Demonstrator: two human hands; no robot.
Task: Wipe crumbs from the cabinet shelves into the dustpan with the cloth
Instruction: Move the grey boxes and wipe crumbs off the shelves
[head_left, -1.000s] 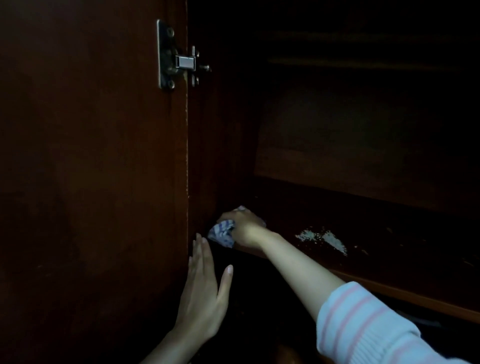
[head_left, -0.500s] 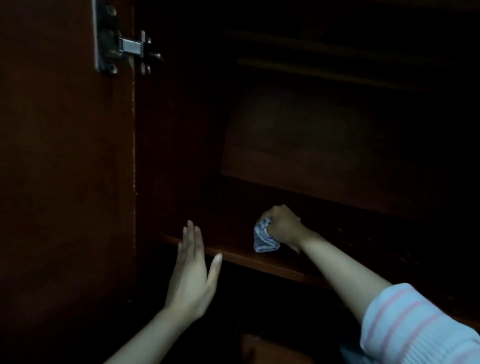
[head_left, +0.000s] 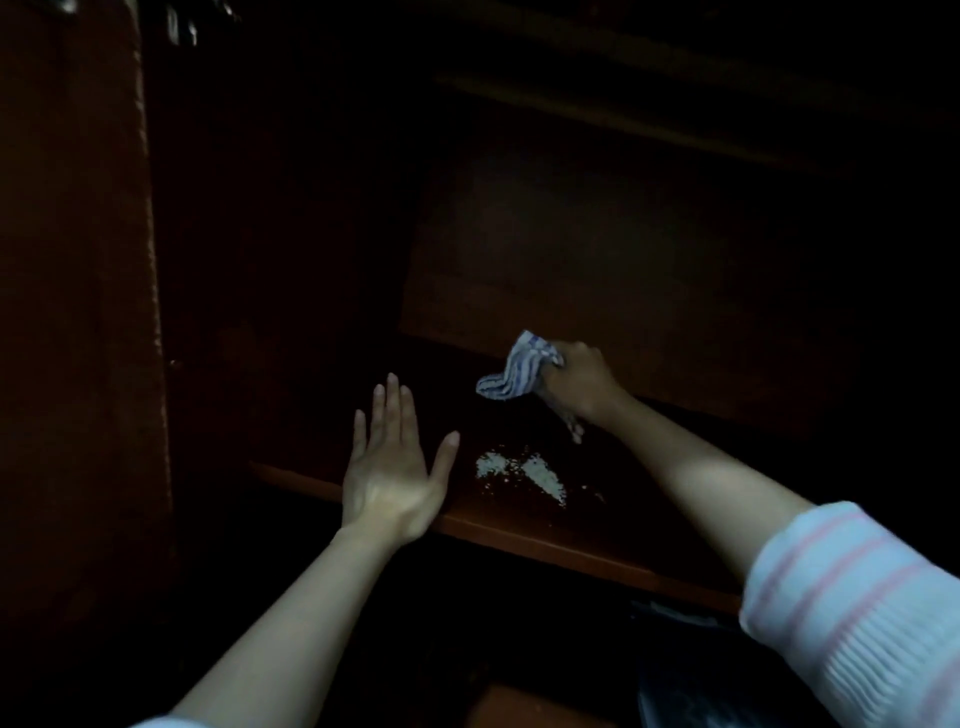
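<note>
My right hand (head_left: 576, 387) grips a crumpled blue-and-white striped cloth (head_left: 511, 371) and holds it deep on the dark wooden shelf (head_left: 545, 543). A small pile of pale crumbs (head_left: 519, 470) lies near the shelf's front edge, in front of the cloth. My left hand (head_left: 392, 465) is flat with straight fingers at the shelf's front edge, just left of the crumbs. A dark object at the lower right (head_left: 691, 670) may be the dustpan; it is too dim to tell.
The open cabinet door (head_left: 78, 312) stands at the left with its hinge (head_left: 182, 26) at the top. A higher shelf (head_left: 623, 109) crosses the dark interior above. The cabinet's back panel (head_left: 597, 260) is behind the cloth.
My right hand has carried the cloth rightward and deeper onto the shelf, behind the crumbs. My left hand has moved up to the shelf's front edge. The view has shifted right and down.
</note>
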